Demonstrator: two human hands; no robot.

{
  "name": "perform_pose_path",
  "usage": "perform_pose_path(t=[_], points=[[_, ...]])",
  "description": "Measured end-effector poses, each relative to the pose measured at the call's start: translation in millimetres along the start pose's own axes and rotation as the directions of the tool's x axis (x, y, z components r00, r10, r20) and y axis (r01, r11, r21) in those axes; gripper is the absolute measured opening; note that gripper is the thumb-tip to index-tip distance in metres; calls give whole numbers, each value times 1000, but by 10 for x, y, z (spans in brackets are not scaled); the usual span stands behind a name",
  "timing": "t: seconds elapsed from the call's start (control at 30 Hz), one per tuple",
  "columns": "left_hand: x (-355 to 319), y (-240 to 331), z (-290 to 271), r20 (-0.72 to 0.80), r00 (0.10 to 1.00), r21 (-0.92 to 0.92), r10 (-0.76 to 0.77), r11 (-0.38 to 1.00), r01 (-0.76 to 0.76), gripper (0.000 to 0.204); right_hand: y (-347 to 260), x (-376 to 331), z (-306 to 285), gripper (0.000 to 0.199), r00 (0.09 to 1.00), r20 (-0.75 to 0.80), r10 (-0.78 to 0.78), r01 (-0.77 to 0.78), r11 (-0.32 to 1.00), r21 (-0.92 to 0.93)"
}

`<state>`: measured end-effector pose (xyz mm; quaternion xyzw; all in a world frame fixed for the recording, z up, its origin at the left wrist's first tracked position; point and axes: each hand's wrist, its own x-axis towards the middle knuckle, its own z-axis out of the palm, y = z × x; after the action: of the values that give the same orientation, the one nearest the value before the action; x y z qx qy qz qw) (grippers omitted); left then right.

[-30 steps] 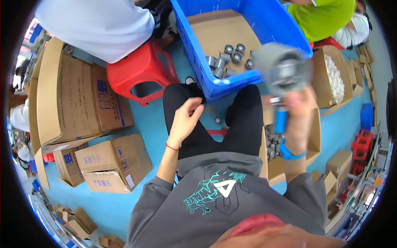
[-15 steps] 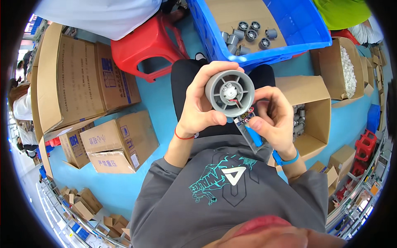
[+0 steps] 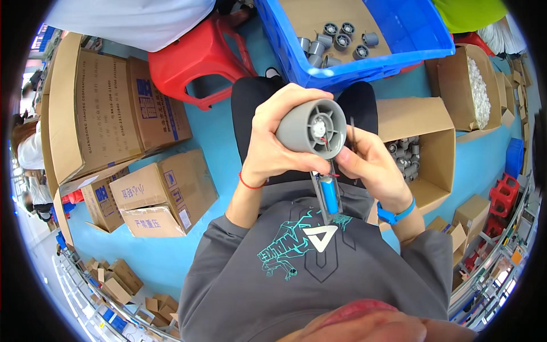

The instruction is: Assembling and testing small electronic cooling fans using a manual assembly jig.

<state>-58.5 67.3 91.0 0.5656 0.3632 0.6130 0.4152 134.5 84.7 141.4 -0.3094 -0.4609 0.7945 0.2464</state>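
Note:
My left hand (image 3: 273,134) is wrapped round a grey fan housing (image 3: 296,128), a short plastic cylinder. Its open end faces right and up, showing spokes, a white hub and a bit of red wire. Below the housing hangs an open handle shell (image 3: 332,212) with a blue cylindrical battery (image 3: 328,194) in it. My right hand (image 3: 367,157) is closed beside the housing's right rim, thumb close to that rim. A thin dark piece (image 3: 352,132) sticks up from its fingers; what it is I cannot make out.
Ahead stands a blue bin (image 3: 364,67) with several grey fan housings (image 3: 342,42) on cardboard. An open carton (image 3: 436,171) of grey parts is at my right, a carton of white pieces (image 3: 477,94) beyond. A red stool (image 3: 199,62) and cartons (image 3: 165,191) stand left.
The housing has turned so its open end faces more to the right. The handle shell with the battery now hangs straighter down, and my right hand has moved off it to the rim.

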Motion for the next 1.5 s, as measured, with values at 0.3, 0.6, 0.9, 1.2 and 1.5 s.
perform_pose_path(t=[0.3,0.6,0.9,1.2,1.5], points=[[-15,19,-39,54,991,-19,-120,992,121,70,19,-47,-176,33,986,29,163,-158,978,-140],[27,346,43,54,935,184,-350,924,335,57,-218,138,-162,68,914,135,-384,323,483,-814],[-131,582,64,124,826,183,-550,831,526,56,-188,1,-122,63,999,29,-44,53,795,-605],[-190,751,23,218,798,277,-562,819,502,54,-137,-155,-206,57,997,-75,35,-70,830,-553],[-185,649,64,44,741,56,-670,742,668,59,-131,-20,-141,84,968,124,-218,244,702,-669]])
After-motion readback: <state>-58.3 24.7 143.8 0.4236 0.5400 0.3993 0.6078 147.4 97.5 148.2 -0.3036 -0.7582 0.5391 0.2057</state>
